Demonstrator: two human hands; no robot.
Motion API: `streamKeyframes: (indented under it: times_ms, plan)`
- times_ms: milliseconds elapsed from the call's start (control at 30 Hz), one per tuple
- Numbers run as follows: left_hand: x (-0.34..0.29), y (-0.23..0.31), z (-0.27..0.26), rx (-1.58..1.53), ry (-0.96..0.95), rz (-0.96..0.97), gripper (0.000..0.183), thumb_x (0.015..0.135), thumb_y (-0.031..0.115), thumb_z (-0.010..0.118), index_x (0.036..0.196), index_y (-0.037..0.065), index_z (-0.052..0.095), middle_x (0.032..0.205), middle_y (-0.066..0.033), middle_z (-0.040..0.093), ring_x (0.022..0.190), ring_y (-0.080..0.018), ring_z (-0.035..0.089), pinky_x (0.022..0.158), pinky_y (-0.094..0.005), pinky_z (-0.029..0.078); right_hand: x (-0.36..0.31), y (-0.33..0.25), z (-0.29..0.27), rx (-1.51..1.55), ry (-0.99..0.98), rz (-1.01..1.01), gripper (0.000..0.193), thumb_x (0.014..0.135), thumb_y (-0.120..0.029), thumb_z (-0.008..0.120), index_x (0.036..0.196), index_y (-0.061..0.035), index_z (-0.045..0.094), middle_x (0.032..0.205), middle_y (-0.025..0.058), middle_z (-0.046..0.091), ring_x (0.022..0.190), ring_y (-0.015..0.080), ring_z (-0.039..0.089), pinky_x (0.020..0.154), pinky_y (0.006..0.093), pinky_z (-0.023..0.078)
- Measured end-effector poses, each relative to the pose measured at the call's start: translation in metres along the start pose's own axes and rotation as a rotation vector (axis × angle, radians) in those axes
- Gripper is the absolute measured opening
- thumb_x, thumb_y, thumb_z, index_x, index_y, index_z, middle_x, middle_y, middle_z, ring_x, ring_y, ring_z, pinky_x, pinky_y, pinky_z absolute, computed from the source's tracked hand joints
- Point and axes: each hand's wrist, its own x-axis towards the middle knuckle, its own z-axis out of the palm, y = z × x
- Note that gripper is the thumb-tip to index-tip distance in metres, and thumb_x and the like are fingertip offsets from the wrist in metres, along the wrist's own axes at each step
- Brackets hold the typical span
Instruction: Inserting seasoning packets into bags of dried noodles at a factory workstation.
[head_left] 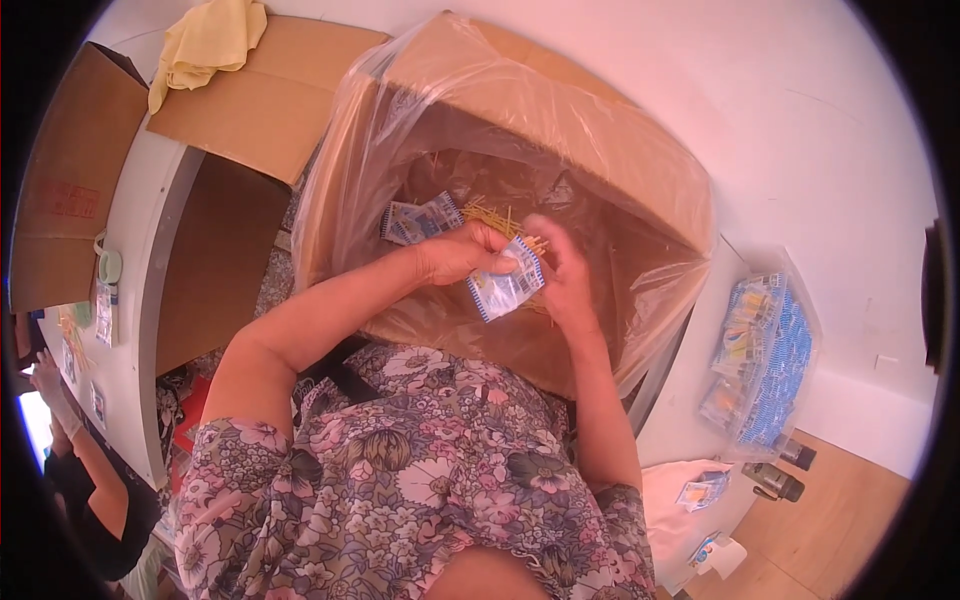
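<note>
Blue-and-white packet (505, 292) is pinched between the fingers of my left hand (462, 256), over the plastic-lined carton (630, 165). My right hand (566, 280), slightly blurred, is beside thin yellow sticks (536, 244); whether it grips them, I cannot tell.

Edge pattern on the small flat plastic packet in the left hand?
Small flat plastic packet: blue-and-white striped edges, shown in the head view.

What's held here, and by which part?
Left hand pinches the blue-and-white packet by its upper left side; whether the blurred right hand grips the sticks can't be told.
</note>
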Motion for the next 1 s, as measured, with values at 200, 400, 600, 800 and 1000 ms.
streamKeyframes:
  times_ms: [200,400,600,800,1000]
  plan:
    - [-0.001,-0.002,-0.003,-0.160,-0.010,0.043,0.023,0.080,0.011,0.063,0.099,-0.001,0.063,0.092,-0.0060,0.065,0.084,-0.0138,0.061,0.079,-0.0281,0.048,0.005,0.008,-0.004,0.340,-0.527,0.250,0.064,0.075,-0.003,0.064,0.132,-0.0042,0.036,0.131,0.0096,0.042,0.118,0.0192,0.042,0.096,0.0289,0.036]
    - [0.001,0.010,-0.001,-0.334,0.039,0.079,0.024,0.083,0.012,0.061,0.104,0.002,0.060,0.098,-0.0046,0.063,0.089,-0.0144,0.060,0.082,-0.0297,0.048,0.003,-0.004,0.013,-0.513,-0.409,-0.241,0.081,0.062,-0.019,0.076,0.130,-0.0017,0.035,0.132,0.0188,0.038,0.121,0.0303,0.039,0.100,0.0356,0.033]
    - [0.002,0.007,-0.005,-0.381,0.063,0.119,0.023,0.085,0.013,0.058,0.104,0.002,0.060,0.099,-0.0047,0.063,0.091,-0.0150,0.060,0.084,-0.0303,0.047,0.013,0.002,0.025,-0.453,-0.251,-0.317,0.096,0.048,-0.031,0.084,0.125,0.0015,0.037,0.128,0.0200,0.039,0.118,0.0347,0.039,0.100,0.0389,0.034]
    - [0.006,0.005,-0.009,-0.395,0.096,0.123,0.024,0.084,0.013,0.059,0.105,0.002,0.059,0.101,-0.0062,0.063,0.093,-0.0159,0.060,0.087,-0.0315,0.046,0.011,0.001,0.024,-0.517,-0.295,-0.302,0.087,0.054,-0.029,0.082,0.125,-0.0008,0.039,0.124,0.0183,0.043,0.113,0.0329,0.045,0.097,0.0370,0.037]
    - [0.005,0.006,-0.005,-0.361,0.099,0.136,0.023,0.083,0.013,0.059,0.103,0.001,0.060,0.099,-0.0062,0.064,0.089,-0.0162,0.061,0.083,-0.0307,0.048,0.011,0.010,0.017,-0.244,-0.386,0.101,0.061,0.065,-0.019,0.075,0.118,-0.0036,0.048,0.111,0.0137,0.054,0.102,0.0323,0.053,0.088,0.0366,0.042]
